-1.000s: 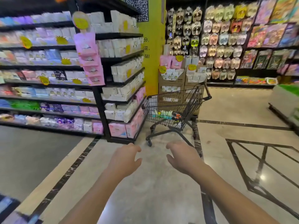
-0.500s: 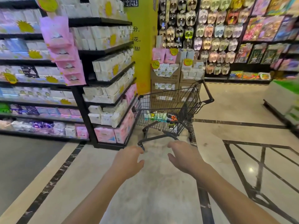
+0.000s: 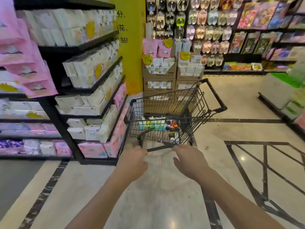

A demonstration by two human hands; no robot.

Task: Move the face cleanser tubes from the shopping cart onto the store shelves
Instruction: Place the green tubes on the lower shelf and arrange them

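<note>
The left hand (image 3: 132,162) and right hand (image 3: 189,160) hover loosely curled, empty, just short of the cart (image 3: 194,103). The tubes (image 3: 153,123) lie in its bottom; best reach over the rim and grip one squarely.

Shopping cart (image 3: 189,103): black wire basket, upright on the floor at frame centre, handle bar toward the upper right. Face cleanser tubes (image 3: 155,123): a cluster lying on the basket bottom, white, teal and green; labels too blurred to read. Store shelves (image 3: 92,76): black, frame left, stocked with white and pink packs, just beside the cart.
</note>
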